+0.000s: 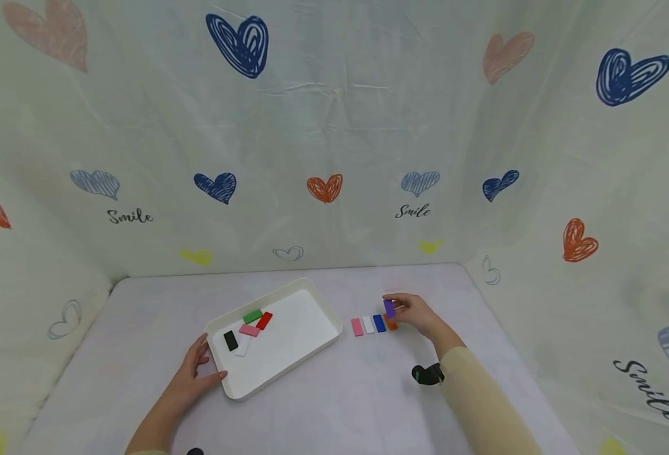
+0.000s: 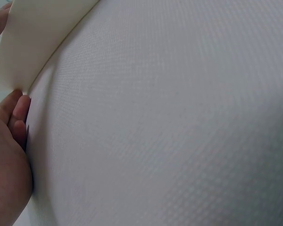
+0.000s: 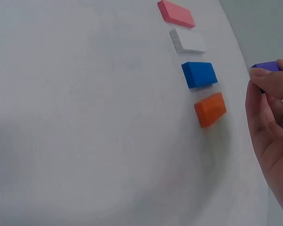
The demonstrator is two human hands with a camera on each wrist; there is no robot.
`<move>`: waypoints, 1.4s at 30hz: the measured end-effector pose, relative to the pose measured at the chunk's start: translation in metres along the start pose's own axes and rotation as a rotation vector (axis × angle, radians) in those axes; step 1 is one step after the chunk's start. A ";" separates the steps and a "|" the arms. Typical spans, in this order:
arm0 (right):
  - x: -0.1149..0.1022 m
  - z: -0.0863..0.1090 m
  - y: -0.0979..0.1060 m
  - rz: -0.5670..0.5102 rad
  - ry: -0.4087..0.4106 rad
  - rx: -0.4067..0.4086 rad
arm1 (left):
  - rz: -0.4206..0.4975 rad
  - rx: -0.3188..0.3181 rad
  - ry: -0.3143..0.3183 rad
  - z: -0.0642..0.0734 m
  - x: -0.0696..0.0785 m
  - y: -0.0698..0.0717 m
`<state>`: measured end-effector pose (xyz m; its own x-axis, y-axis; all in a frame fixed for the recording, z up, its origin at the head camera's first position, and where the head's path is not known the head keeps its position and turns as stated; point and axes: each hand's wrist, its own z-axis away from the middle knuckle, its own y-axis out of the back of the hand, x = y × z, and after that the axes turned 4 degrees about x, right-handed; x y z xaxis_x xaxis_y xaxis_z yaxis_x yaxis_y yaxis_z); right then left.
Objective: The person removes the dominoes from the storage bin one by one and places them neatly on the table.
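Observation:
My right hand (image 1: pixel 417 313) pinches a small purple rectangular block (image 1: pixel 389 308) between thumb and fingertips. It is raised over the right end of a row of similar blocks: pink (image 3: pixel 177 14), white (image 3: pixel 187 41), blue (image 3: pixel 199 74) and orange (image 3: pixel 210 109). In the head view the hand partly covers the orange one. My left hand (image 1: pixel 192 373) holds the left end of a white rectangular tray (image 1: pixel 294 316), thumb at the rim near the front corner and fingers by the back corner. The left wrist view shows those fingers (image 2: pixel 20 110) against the tray's outer wall.
Inside the tray, toward its left end, lie a green block (image 1: pixel 252 316), a red block (image 1: pixel 264 320), a pink block (image 1: pixel 249 330), a black block (image 1: pixel 230 340) and a white block (image 1: pixel 243 345). A pale cloth (image 1: pixel 334 398) covers the table, and a heart-printed curtain (image 1: pixel 357 139) hangs behind.

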<state>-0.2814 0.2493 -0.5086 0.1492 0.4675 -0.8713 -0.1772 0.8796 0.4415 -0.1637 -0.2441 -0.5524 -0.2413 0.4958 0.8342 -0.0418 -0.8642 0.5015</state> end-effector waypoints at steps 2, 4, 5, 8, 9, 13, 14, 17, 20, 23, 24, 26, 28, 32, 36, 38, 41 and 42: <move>0.004 -0.001 0.003 0.003 -0.004 0.016 | -0.009 0.001 -0.003 0.000 0.000 0.001; 0.008 -0.002 0.005 0.014 -0.011 0.033 | -0.014 0.000 -0.006 0.001 0.000 0.001; 0.011 -0.002 0.006 0.022 -0.012 0.039 | -0.017 0.000 -0.007 0.000 0.000 0.002; 0.017 -0.003 0.009 0.054 -0.022 0.052 | -0.011 -0.002 -0.009 0.000 0.000 0.003; 0.020 -0.004 0.009 0.067 -0.027 0.055 | -0.007 -0.004 -0.008 0.000 0.000 0.003; 0.028 -0.004 0.010 0.095 -0.047 0.061 | 0.007 -0.010 -0.010 0.000 0.001 0.003; 0.029 -0.005 0.009 0.095 -0.054 0.061 | 0.011 -0.011 -0.009 0.000 0.001 0.003; 0.033 -0.006 0.009 0.121 -0.054 0.053 | 0.020 -0.007 0.000 0.001 0.002 0.003; 0.036 -0.007 0.009 0.155 -0.052 0.051 | 0.032 -0.007 0.008 0.001 0.002 0.003; 0.037 -0.008 0.010 0.192 -0.051 0.048 | 0.037 -0.008 0.008 0.000 0.001 0.002; 0.038 -0.009 0.010 0.203 -0.046 0.044 | 0.041 -0.007 0.008 0.000 0.000 0.002; 0.040 -0.009 0.011 0.219 -0.041 0.039 | 0.046 -0.008 0.000 0.000 0.000 0.001; 0.040 -0.010 0.012 0.222 -0.041 0.040 | 0.045 -0.008 -0.010 0.000 0.000 0.000; 0.042 -0.010 0.013 0.238 -0.036 0.036 | 0.044 -0.011 -0.026 0.000 0.001 -0.002; 0.043 -0.011 0.013 0.242 -0.045 0.027 | 0.044 -0.009 -0.018 0.000 0.001 -0.002; 0.043 -0.011 0.013 0.238 -0.046 0.025 | 0.044 -0.004 -0.013 0.000 0.000 -0.002; 0.043 -0.013 0.011 0.229 -0.041 0.031 | 0.043 0.004 -0.007 0.000 0.000 0.000; 0.044 -0.014 0.011 0.229 -0.036 0.031 | 0.041 0.006 -0.005 0.000 0.000 0.000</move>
<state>-0.2903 0.2779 -0.5449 0.1432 0.6579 -0.7394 -0.1802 0.7519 0.6341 -0.1635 -0.2440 -0.5518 -0.2378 0.4602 0.8553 -0.0259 -0.8833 0.4681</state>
